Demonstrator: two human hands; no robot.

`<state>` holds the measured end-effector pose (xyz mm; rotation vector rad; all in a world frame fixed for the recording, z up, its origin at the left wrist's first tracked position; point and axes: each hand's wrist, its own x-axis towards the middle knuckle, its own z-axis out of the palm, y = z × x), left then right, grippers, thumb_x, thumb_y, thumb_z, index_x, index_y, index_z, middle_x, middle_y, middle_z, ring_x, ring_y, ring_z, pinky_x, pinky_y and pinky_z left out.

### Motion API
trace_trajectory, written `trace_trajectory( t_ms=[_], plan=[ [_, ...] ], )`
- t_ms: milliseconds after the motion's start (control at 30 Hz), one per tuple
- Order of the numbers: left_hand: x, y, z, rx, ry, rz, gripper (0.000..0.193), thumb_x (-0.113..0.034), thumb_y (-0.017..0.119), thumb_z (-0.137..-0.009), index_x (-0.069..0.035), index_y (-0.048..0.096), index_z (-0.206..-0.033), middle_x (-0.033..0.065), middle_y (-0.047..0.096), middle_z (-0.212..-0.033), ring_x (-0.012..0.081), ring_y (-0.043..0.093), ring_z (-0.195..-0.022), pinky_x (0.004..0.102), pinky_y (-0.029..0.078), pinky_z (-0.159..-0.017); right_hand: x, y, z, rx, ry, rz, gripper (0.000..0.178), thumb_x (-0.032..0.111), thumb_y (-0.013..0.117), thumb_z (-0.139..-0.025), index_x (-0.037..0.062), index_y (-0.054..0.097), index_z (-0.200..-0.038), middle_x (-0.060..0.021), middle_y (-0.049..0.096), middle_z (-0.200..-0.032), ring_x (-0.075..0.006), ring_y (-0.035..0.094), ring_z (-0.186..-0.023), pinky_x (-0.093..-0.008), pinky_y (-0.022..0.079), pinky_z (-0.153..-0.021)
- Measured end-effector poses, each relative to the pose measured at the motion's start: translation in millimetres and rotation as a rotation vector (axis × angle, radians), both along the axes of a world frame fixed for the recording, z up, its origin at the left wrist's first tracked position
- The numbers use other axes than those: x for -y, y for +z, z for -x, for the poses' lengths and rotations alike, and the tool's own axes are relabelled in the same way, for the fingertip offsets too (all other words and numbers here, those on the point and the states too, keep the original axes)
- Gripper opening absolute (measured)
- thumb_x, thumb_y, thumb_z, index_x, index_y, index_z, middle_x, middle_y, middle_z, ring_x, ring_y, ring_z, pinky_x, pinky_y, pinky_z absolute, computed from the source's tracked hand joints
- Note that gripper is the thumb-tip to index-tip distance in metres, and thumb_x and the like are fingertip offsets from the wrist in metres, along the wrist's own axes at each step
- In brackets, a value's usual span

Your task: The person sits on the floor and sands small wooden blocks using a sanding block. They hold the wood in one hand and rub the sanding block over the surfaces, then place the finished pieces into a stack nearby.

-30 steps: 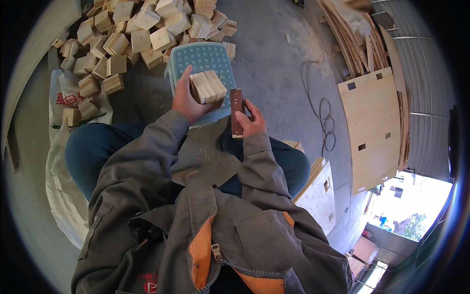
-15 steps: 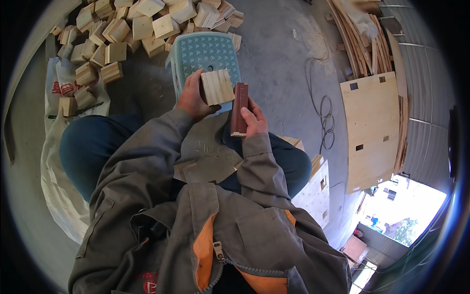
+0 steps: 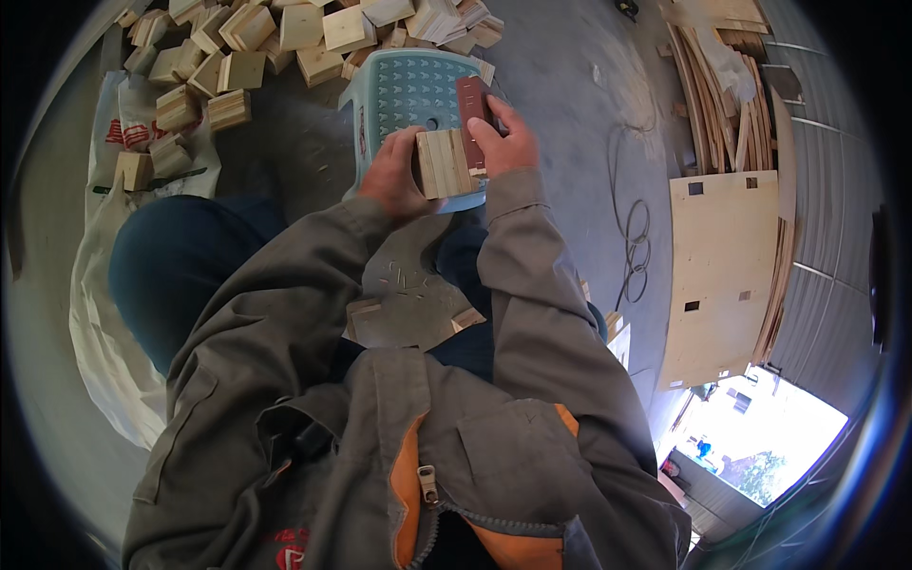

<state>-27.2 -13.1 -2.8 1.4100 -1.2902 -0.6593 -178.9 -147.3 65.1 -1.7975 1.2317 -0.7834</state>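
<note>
My left hand (image 3: 394, 178) grips a pale wooden block (image 3: 443, 164) with layered grain, its fingers wrapped round the left side. The block is held over the near part of a light blue plastic stool (image 3: 388, 95) with a textured top. In my right hand (image 3: 508, 142) is a sanding block (image 3: 472, 106), a narrow bar faced with reddish-brown abrasive paper. Its lower end meets the right side of the wooden block, and its upper end points away from me. The fingers behind the bar are partly hidden.
Beyond the stool lies a heap of cut wooden blocks (image 3: 302, 27), several of them by a white plastic sack (image 3: 104, 199). A looped dark cable (image 3: 635, 249) runs over the floor at right, near a plywood panel (image 3: 722, 247) and stacked wood strips (image 3: 717, 104).
My right hand has moved the sanding block away from me, along the right side of the wooden block. The left hand still holds the wooden block, now slightly farther right. The view has shifted a little.
</note>
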Motion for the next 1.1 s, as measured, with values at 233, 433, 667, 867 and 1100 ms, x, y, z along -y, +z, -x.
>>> trace_trajectory(
  t_ms=[233,433,667,867,1100],
  plan=[
    [-1.2,-7.5,-4.2,0.04,0.036,0.008,0.103,-0.022,0.097,-0.063,-0.006,0.043,-0.149,0.0218,0.054,-0.141,0.0424,0.055,-0.134,0.047,0.049,-0.113,-47.7,1.3,28.9,-0.222,0.092,0.297,0.06,0.025,0.078,-0.089,-0.0004,0.065,-0.142,-0.0241,0.058,-0.154,-0.0399,0.057,-0.14,-0.0466,0.047,-0.117],
    [2.5,-2.3,-2.9,0.024,0.021,-0.059,0.103,-0.024,0.097,-0.064,-0.006,0.043,-0.15,0.0215,0.054,-0.142,0.0414,0.057,-0.133,0.0459,0.05,-0.112,-142.9,15.3,84.6,-0.257,-0.001,0.233,0.062,0.019,0.08,-0.088,0.0009,0.063,-0.145,-0.0253,0.057,-0.154,-0.0416,0.057,-0.14,-0.048,0.049,-0.115],
    [0.8,-1.9,-3.8,0.026,0.027,-0.05,0.101,-0.023,0.096,-0.064,-0.007,0.044,-0.149,0.0216,0.054,-0.141,0.0421,0.057,-0.133,0.0465,0.051,-0.112,-146.9,19.3,85.2,-0.185,-0.064,0.213,0.063,0.015,0.081,-0.087,0.0029,0.063,-0.146,-0.0237,0.057,-0.155,-0.0378,0.059,-0.14,-0.0459,0.049,-0.114],
    [1.0,-5.3,-1.4,-0.009,0.006,-0.025,0.103,-0.021,0.098,-0.062,-0.005,0.043,-0.148,0.022,0.054,-0.14,0.0423,0.055,-0.133,0.0474,0.048,-0.114,-82.7,7.6,38.8,-0.356,0.022,0.443,0.058,0.017,0.08,-0.084,0.009,0.069,-0.14,-0.0203,0.058,-0.152,-0.0399,0.059,-0.136,-0.0496,0.049,-0.113],
    [1.2,1.4,-2.4,-0.026,0.01,-0.019,0.104,-0.018,0.097,-0.061,-0.005,0.043,-0.148,0.0223,0.055,-0.139,0.0425,0.055,-0.133,0.0477,0.048,-0.114,17.1,18.5,-34.2,-0.475,0.082,0.315,0.056,0.024,0.078,-0.084,0.0086,0.072,-0.138,-0.0206,0.059,-0.152,-0.0367,0.058,-0.139,-0.0448,0.047,-0.117]
  ],
)
